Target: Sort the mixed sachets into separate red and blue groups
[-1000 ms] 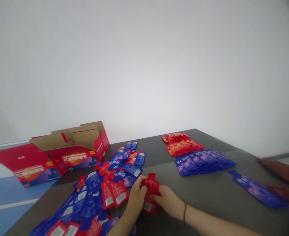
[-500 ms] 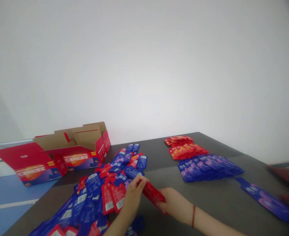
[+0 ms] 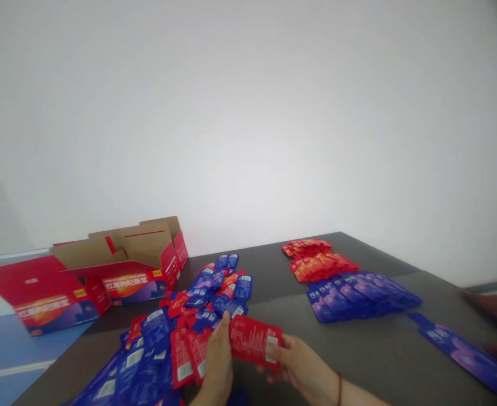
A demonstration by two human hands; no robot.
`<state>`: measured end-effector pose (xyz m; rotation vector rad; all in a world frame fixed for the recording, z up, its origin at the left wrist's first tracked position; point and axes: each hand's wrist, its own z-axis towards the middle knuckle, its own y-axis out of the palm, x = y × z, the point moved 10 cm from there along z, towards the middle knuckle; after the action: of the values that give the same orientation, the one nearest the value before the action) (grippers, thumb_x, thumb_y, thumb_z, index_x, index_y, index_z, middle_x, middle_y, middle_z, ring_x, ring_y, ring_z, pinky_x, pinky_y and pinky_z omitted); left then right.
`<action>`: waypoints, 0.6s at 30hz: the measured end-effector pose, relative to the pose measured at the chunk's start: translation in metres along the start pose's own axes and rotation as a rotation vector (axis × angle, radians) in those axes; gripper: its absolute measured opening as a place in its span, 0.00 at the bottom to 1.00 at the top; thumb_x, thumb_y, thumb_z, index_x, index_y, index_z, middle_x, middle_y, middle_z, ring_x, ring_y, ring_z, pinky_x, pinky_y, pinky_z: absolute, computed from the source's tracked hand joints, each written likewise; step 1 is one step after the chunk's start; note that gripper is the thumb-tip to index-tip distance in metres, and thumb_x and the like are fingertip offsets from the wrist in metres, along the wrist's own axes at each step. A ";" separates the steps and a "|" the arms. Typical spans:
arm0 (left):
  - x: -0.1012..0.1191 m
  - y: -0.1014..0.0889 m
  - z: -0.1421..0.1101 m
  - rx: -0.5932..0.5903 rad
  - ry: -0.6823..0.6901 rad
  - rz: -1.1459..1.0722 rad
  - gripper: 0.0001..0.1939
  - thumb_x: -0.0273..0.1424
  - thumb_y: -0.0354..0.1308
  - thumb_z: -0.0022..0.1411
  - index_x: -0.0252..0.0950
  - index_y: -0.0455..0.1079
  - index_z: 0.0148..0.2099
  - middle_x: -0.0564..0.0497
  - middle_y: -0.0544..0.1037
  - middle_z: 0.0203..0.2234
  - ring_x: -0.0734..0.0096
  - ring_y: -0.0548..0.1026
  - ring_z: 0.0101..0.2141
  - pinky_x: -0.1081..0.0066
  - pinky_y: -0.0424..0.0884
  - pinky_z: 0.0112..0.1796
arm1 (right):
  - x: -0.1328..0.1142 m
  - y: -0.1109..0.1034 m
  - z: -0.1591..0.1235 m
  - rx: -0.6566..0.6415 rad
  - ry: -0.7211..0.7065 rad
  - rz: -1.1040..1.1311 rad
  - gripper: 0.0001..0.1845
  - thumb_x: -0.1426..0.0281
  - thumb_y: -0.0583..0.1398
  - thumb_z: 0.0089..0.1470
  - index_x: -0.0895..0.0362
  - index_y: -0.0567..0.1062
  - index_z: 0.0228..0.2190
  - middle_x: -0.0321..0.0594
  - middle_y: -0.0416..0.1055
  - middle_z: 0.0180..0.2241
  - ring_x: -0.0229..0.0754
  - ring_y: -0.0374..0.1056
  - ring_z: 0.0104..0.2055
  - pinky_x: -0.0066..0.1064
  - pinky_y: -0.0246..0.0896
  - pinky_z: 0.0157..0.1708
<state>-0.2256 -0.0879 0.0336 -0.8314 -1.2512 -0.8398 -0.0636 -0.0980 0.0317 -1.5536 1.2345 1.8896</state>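
Between my two hands, a red sachet (image 3: 252, 341) is held tilted, its printed back with a white barcode facing me. My right hand (image 3: 293, 361) grips its barcode end, thumb in front. My left hand (image 3: 218, 352) is closed at the opposite end, its thumb up beside the edge; its other fingers are mostly hidden. To the left and just beyond spreads a loose, mixed heap of blue sachets (image 3: 155, 330) and red sachets (image 3: 181, 361). Whether I hold one sachet or a few stacked together, I cannot tell.
Red printed cartons (image 3: 132, 286) stand with open flaps at the left. On the dark table (image 3: 269, 287), overlapping rows of orange-red sachets (image 3: 322, 265) and purple-blue sachets (image 3: 360, 296) lie to the right. Another person's blurred hands (image 3: 496, 310) are near a long purple-blue pouch (image 3: 464, 352).
The red sachet has turned so that its broad back faces me. My left hand has shifted slightly left and its thumb now points upward. The right hand still holds the other end.
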 end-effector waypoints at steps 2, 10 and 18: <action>-0.004 0.005 -0.003 -0.028 -0.041 -0.068 0.24 0.52 0.48 0.57 0.35 0.70 0.29 0.48 0.77 0.24 0.62 0.75 0.28 0.66 0.70 0.30 | 0.001 -0.002 0.000 0.005 -0.016 0.033 0.26 0.52 0.64 0.42 0.60 0.74 0.36 0.43 0.75 0.29 0.42 0.71 0.32 0.29 0.65 0.28; -0.013 0.009 -0.002 -0.004 -0.053 -0.126 0.18 0.42 0.49 0.58 0.34 0.71 0.40 0.44 0.76 0.41 0.60 0.73 0.44 0.64 0.70 0.41 | 0.003 -0.016 0.003 0.054 0.018 0.010 0.23 0.57 0.65 0.42 0.60 0.74 0.37 0.43 0.76 0.30 0.43 0.72 0.33 0.29 0.66 0.26; -0.023 0.014 -0.002 -0.005 -0.146 -0.251 0.19 0.49 0.51 0.54 0.38 0.62 0.28 0.58 0.67 0.16 0.74 0.65 0.18 0.74 0.61 0.20 | -0.014 -0.029 0.008 0.065 -0.015 -0.119 0.20 0.59 0.61 0.46 0.61 0.74 0.37 0.44 0.76 0.30 0.44 0.72 0.32 0.29 0.67 0.25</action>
<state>-0.2153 -0.0815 0.0094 -0.7592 -1.5045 -0.9966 -0.0417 -0.0727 0.0334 -1.5405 1.1592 1.7661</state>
